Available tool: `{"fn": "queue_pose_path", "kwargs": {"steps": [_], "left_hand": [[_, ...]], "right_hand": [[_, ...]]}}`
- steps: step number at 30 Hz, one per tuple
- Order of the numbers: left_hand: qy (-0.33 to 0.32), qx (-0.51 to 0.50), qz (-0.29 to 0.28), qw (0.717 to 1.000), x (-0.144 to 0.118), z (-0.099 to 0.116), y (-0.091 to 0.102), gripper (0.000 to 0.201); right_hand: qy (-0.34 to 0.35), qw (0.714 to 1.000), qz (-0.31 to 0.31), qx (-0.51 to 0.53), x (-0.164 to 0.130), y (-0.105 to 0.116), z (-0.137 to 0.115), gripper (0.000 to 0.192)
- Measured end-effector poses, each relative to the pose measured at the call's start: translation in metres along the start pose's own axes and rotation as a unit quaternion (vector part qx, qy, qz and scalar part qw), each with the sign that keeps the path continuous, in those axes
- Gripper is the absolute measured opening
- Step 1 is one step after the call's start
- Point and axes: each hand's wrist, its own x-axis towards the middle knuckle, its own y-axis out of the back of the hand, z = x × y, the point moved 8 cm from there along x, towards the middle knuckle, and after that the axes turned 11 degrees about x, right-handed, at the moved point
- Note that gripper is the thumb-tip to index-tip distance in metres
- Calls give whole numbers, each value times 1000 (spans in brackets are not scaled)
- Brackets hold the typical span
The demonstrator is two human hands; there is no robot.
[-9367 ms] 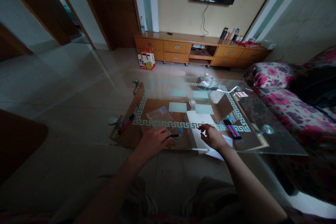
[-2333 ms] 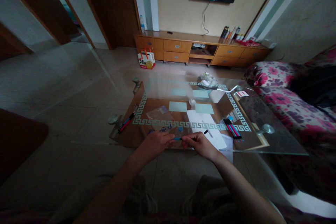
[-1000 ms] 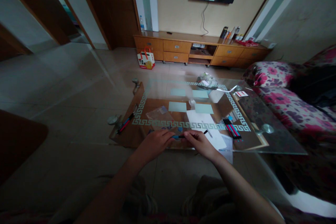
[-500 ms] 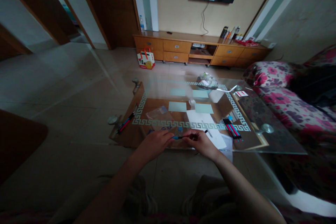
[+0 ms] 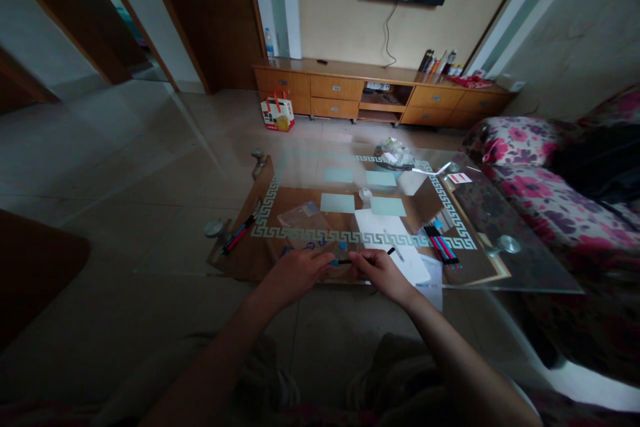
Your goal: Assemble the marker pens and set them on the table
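One pen [image 5: 343,261] is held between two hands, over the near edge of the glass table [image 5: 530,270]. Long axis: left to right, roughly parallel with that edge, about level as far as can be seen. Blue part is pinched by the fingertips of the left hand [image 5: 296,275]; black part is pinched by the right hand [image 5: 383,271]. Neither hand is nearer, since contact is made at both ends. Hands are apart, with only a short stretch of pen left exposed between the fingertips. Line-up of blue and black along that one axis is judged to be the relation that matters. Whether one piece or two is held cannot be told; both ends are hidden by fingers. Height above the glass is also unclear.

White paper [image 5: 413,265] is seen beyond and to the right of the right hand, with a small black piece [image 5: 391,251] just past the knuckles. Row of pens [image 5: 442,247] is laid farther right, slanted, so the right hand is nearer to it. Second pen group [image 5: 239,235] is placed off to the left, on the left hand's side. Clear plastic sleeve [image 5: 303,217] is spread beyond the left hand.
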Motion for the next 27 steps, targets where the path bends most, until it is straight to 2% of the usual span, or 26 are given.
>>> {"fn": "queue_pose_path", "kwargs": {"steps": [9, 19, 27], "left_hand": [[17, -37, -9, 999, 2, 1, 4, 20], [29, -77, -16, 997, 0, -3, -7, 26], [44, -92, -22, 995, -1, -3, -2, 30]], "right_hand": [[40, 998, 24, 33, 1, 3, -6, 30], [38, 994, 37, 93, 3, 6, 1, 27], [56, 993, 43, 96, 3, 7, 0, 24]]}}
